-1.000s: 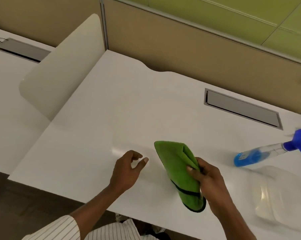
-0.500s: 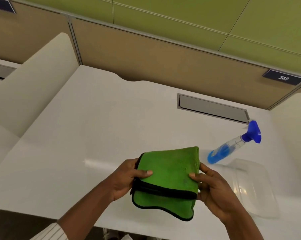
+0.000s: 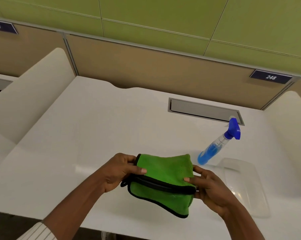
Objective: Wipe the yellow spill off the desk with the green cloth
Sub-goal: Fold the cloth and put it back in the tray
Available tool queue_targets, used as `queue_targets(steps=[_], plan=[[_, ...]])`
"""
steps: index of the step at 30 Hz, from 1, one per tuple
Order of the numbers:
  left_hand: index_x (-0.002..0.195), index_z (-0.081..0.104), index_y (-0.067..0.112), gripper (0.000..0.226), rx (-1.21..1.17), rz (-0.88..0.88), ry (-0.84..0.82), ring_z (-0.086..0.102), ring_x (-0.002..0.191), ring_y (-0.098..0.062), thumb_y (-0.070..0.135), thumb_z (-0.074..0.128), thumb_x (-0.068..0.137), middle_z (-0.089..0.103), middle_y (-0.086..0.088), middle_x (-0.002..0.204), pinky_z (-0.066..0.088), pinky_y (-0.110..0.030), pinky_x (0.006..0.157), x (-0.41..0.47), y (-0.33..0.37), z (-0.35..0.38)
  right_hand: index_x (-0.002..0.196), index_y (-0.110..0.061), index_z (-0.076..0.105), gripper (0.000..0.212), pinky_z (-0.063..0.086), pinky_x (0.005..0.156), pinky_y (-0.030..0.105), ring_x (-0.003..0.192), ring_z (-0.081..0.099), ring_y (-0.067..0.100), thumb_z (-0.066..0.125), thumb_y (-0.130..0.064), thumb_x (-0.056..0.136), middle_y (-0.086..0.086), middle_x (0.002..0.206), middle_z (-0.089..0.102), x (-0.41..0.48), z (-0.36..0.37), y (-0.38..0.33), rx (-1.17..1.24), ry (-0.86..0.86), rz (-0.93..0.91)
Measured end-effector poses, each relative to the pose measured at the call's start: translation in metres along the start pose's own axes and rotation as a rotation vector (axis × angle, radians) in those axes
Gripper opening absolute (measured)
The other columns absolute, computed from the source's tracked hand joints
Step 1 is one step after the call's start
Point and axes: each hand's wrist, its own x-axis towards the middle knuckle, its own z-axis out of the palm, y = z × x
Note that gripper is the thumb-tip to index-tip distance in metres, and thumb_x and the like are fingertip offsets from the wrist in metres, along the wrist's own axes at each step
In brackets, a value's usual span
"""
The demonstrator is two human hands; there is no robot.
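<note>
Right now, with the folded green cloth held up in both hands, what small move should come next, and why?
Probably lower the green cloth flat onto the desk. The left hand and right hand hold it folded above the surface, so it cannot wipe yet. No yellow spill shows on the white top.

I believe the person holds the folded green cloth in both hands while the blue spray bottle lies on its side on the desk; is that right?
Not quite: the head view shows the blue spray bottle standing upright on the desk. Left hand and right hand do hold the folded green cloth.
</note>
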Motion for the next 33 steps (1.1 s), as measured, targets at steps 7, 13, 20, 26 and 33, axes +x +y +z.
queue_targets(steps=[7,13,20,26,33], plan=[[0.119,0.082,0.017,0.042,-0.011,0.4,-0.013,0.081,0.103,-0.029,0.0,0.084,0.081,0.082,-0.014,0.123,0.064,-0.031,0.084,-0.007,0.011,0.007,0.114,-0.009,0.075,0.038,0.063,0.081,0.041,0.106,0.074,0.035,0.09,-0.013,0.079,0.017,0.117,0.076,-0.021,-0.005,-0.022,-0.191,0.101,-0.657],[0.095,0.072,0.012,0.036,0.099,0.338,0.06,0.075,0.072,-0.017,-0.021,0.06,0.086,0.081,-0.017,0.112,0.052,-0.02,0.052,0.006,0.011,0.022,0.095,-0.007,0.076,0.025,0.064,0.078,0.039,0.102,0.073,0.045,0.075,0.013,0.079,0.02,0.106,0.077,-0.01,-0.01,-0.007,-0.19,0.254,-0.651],[0.106,0.08,-0.005,0.014,-0.087,0.1,0.228,0.07,0.062,-0.019,-0.001,0.067,0.103,0.078,-0.016,0.086,0.054,-0.023,0.054,0.021,-0.004,0.02,0.104,-0.011,0.083,0.023,0.063,0.07,0.031,0.084,0.078,0.027,0.064,-0.001,0.096,0.027,0.108,0.079,-0.013,-0.012,0.013,-0.055,0.357,-0.252],[0.103,0.084,-0.001,0.014,-0.083,-0.013,0.212,0.075,0.077,-0.025,0.005,0.071,0.099,0.081,-0.019,0.097,0.062,-0.03,0.068,0.027,-0.011,0.02,0.095,-0.012,0.084,0.021,0.06,0.059,0.029,0.072,0.076,0.021,0.063,-0.007,0.099,0.017,0.09,0.081,-0.021,-0.005,0.021,-0.041,0.473,-0.148],[0.108,0.083,0.004,0.058,-0.041,0.037,0.028,0.082,0.095,-0.029,0.049,0.097,0.073,0.083,-0.016,0.104,0.064,-0.037,0.086,0.036,-0.019,0.016,0.094,-0.014,0.084,0.027,0.061,0.057,0.03,0.072,0.079,0.025,0.06,-0.003,0.1,0.019,0.091,0.082,-0.03,0.002,0.031,-0.033,0.596,-0.138]])
